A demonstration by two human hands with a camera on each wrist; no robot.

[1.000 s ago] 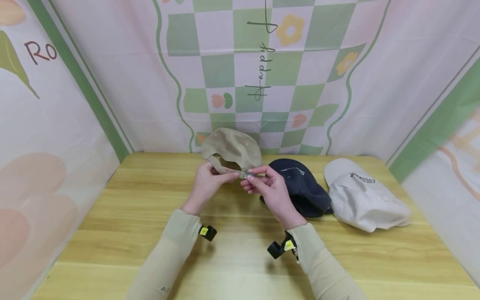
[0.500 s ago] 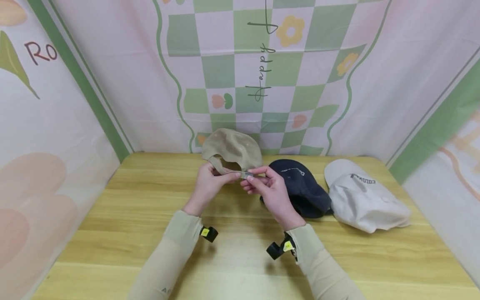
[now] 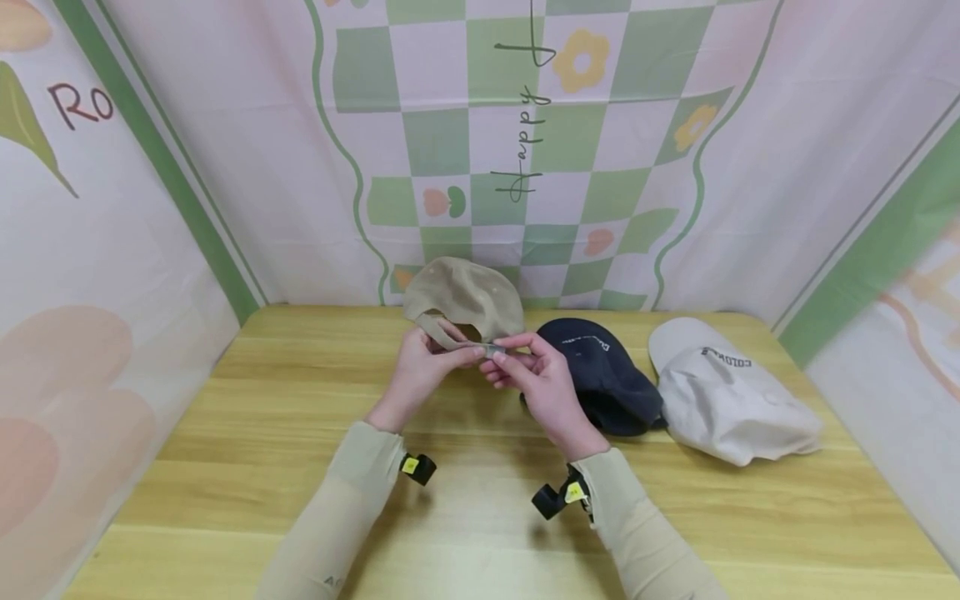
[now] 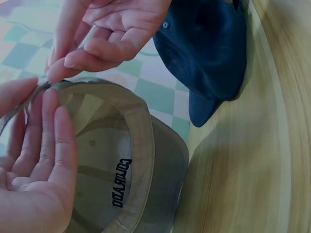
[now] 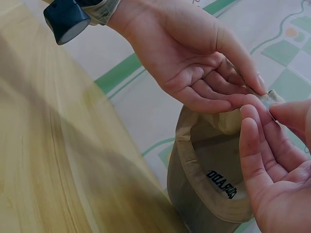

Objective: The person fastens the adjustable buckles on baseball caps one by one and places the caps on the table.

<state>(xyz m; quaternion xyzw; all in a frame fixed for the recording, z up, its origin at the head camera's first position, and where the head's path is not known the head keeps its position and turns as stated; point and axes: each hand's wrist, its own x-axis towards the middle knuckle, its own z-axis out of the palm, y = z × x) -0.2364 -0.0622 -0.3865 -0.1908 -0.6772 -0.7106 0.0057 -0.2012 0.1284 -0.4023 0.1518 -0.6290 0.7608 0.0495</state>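
Observation:
A beige baseball cap (image 3: 468,292) stands at the back of the table with its back opening toward me. My left hand (image 3: 420,367) pinches the cap's rear strap (image 3: 441,333) between thumb and fingers. Just right of it, my right hand (image 3: 536,379) pinches the strap at its small metal buckle (image 3: 491,350). In the left wrist view both sets of fingertips meet at the strap, above the cap's inside, where dark stitched letters (image 4: 122,182) show. The right wrist view has the cap (image 5: 209,179) below both hands, its strap end mostly hidden by fingers.
A dark navy cap (image 3: 600,379) lies right of my right hand, and an off-white cap (image 3: 731,400) lies beside it. The wooden table (image 3: 262,433) ends at a patterned cloth backdrop (image 3: 435,142). Black wrist cameras (image 3: 551,500) jut inward below my hands.
My left thumb has shifted slightly right toward the buckle, and the strap has turned a little in my fingers. The caps stay where they were.

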